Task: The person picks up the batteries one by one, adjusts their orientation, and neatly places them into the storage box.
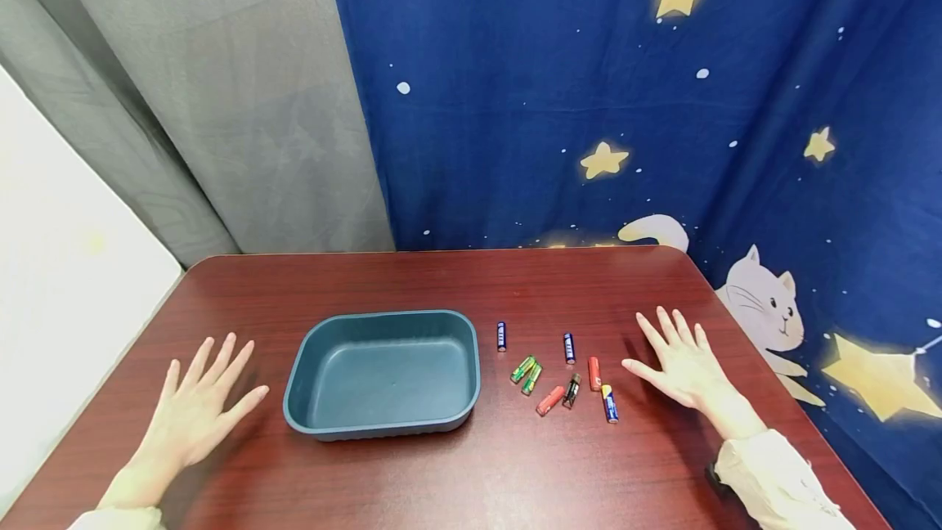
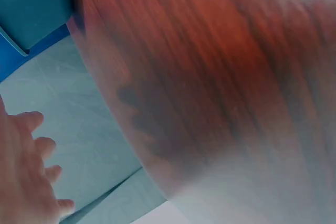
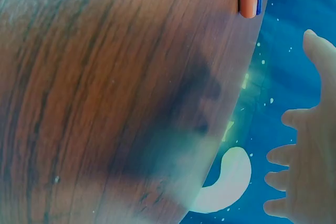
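Dark red, wood-grained tabletop (image 1: pixel 545 485) spreads before me in the head view, my left hand (image 1: pixel 193 414) over its left part with fingers and thumb straight and spread wide, holding nothing. Near it, to the right, sits a blue-green tray (image 1: pixel 383 383). Between the tray and my right hand (image 1: pixel 686 368), whose fingers are likewise stretched apart and gripping nothing, lie eight loose batteries: a dark blue battery (image 1: pixel 501 337) near the tray, a second blue battery (image 1: pixel 569 348) farther right, two green batteries (image 1: pixel 531 379) side by side, a black battery (image 1: pixel 571 391) just beside a red battery (image 1: pixel 549 401), another red battery (image 1: pixel 594 374) nearest my right thumb, and a blue-and-yellow battery (image 1: pixel 609 404) just below that. From the left wrist, my extended fingers show at lower left before a grey curtain (image 2: pixel 79 93), the tray's corner at upper left. From the right wrist, my spread fingers stand against a starry blue curtain (image 3: pixel 273 124), some batteries showing at the top edge, apart from them.
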`<state>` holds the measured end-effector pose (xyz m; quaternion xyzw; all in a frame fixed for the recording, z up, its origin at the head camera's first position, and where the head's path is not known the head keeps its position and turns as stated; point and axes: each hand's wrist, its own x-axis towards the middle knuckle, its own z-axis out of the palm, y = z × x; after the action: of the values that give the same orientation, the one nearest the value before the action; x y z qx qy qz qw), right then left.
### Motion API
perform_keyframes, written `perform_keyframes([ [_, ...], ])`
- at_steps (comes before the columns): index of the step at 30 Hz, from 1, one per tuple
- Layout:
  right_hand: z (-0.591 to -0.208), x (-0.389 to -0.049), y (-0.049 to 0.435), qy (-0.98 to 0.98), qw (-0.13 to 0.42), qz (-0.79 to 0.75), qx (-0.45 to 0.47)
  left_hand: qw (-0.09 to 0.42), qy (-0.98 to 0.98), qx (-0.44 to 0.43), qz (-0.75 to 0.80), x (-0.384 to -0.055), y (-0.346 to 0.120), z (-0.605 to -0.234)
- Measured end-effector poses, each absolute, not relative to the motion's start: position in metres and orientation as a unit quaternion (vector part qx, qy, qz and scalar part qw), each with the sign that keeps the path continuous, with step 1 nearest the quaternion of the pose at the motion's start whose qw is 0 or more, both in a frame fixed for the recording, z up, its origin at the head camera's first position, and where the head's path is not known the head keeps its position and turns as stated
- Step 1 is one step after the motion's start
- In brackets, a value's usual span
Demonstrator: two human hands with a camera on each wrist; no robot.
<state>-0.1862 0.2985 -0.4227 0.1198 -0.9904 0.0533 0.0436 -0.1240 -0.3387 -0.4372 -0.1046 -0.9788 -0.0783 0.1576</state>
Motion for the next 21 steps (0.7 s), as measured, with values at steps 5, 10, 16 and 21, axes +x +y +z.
perform_keyframes([
  [5, -0.422, -0.186, 0.298, -0.990, 0.044, 0.055, 0.120, 0.172, -0.972, -0.134, -0.088, -0.122, -0.334, -0.436],
  [10, -0.423, -0.186, 0.297, -0.990, 0.047, 0.054, 0.121, 0.187, -0.963, -0.164, -0.106, -0.120, -0.326, -0.433],
  [16, -0.422, -0.186, 0.296, -0.990, 0.047, 0.058, 0.120, 0.191, -0.954, -0.194, -0.124, -0.121, -0.314, -0.432],
  [21, -0.423, -0.186, 0.295, -0.990, 0.045, 0.060, 0.119, 0.197, -0.947, -0.216, -0.132, -0.122, -0.307, -0.435],
])
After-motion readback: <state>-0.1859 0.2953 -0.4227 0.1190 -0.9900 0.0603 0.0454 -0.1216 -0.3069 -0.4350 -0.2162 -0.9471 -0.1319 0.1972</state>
